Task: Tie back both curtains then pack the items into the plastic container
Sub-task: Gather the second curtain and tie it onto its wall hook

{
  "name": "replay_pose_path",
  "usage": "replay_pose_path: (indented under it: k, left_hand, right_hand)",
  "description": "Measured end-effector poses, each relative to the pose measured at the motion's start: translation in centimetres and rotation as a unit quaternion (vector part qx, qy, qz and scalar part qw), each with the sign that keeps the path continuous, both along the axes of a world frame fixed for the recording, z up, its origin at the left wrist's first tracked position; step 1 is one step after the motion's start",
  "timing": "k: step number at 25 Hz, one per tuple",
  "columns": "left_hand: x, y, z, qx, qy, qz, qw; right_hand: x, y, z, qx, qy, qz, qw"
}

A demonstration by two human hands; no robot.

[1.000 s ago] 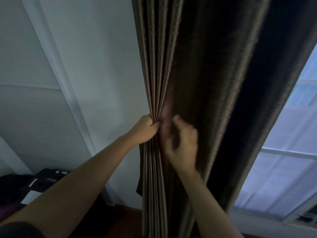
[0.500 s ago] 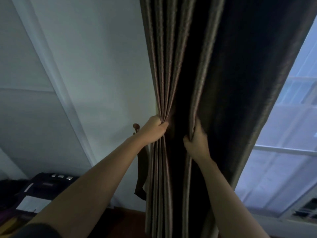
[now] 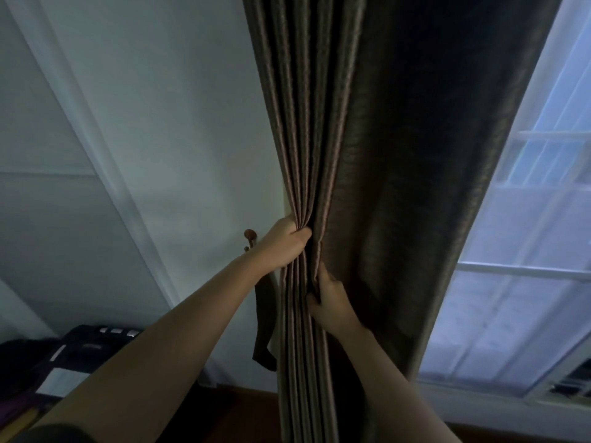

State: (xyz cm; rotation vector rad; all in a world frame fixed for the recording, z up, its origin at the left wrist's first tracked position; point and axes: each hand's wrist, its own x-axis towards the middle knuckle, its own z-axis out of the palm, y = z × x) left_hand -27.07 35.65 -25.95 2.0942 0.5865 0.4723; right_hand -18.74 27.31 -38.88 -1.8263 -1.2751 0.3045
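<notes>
Fingers of the left hand (image 3: 284, 247) curl tight round the curtain (image 3: 367, 155), bunching its pleats just beside the wall hook (image 3: 250, 235); right hand (image 3: 331, 298) pinches 1 fold lower down, and the tieback strap (image 3: 263, 327) dangles left of the cloth.

This was a room in a home. A heavy, pleated brown curtain (image 3: 383, 155) hung down the middle of the frame to its bottom edge, beside a white-framed window (image 3: 527, 270) at the right whose panes let in pale bluish daylight. A small round-headed hook (image 3: 250, 234) was fixed to the plain white wall (image 3: 176, 123) left of centre, with a dark fabric strap (image 3: 263, 330) hanging just below it. A reddish wooden floor (image 3: 243, 410) ran along the bottom, and a heap of dark belongings (image 3: 92, 346), too dim to make out, filled the lower left corner.
</notes>
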Motion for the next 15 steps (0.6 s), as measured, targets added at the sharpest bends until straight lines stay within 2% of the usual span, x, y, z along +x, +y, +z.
replay_pose_path:
  k: [3, 5, 8, 10, 11, 12, 13, 14, 15]
  left_hand:
    - [0.2, -0.7, 0.1, -0.016, 0.017, -0.009, 1.000]
    - [0.3, -1.0, 0.3, -0.001, 0.030, -0.025, 0.999]
    - [1.0, -0.8, 0.4, 0.098, 0.042, -0.029, 0.994]
    - [1.3, -0.6, 0.0, 0.172, 0.035, 0.020, 0.984]
    - [1.3, -0.6, -0.1, 0.186, 0.031, 0.046, 0.981]
    - [1.1, -0.4, -0.2, 0.189, 0.029, 0.061, 0.980]
    - [0.8, -0.2, -0.3, 0.179, 0.026, 0.059, 0.982]
    - [0.6, 0.2, -0.5, 0.161, 0.022, 0.047, 0.986]
    - [0.3, 0.5, -0.6, 0.141, 0.015, 0.035, 0.989]
  right_hand:
    - [-0.2, 0.2, -0.2, 0.008, 0.017, 0.015, 1.000]
    - [-0.2, 0.6, -0.3, -0.004, -0.003, 0.011, 1.000]
    - [-0.1, 1.0, 0.3, -0.079, -0.015, 0.025, 0.996]
    - [0.0, 0.2, 1.2, -0.081, -0.011, 0.050, 0.995]
    - [0.2, -0.7, 1.8, -0.048, -0.037, 0.032, 0.998]
    - [0.4, -1.9, 2.7, 0.026, -0.096, -0.032, 0.995]
    - [0.6, -3.2, 3.8, 0.124, -0.162, -0.131, 0.970]
    - [1.2, -4.7, 5.1, 0.223, -0.198, -0.248, 0.922]
    - [1.9, -6.1, 6.2, 0.298, -0.183, -0.338, 0.874]
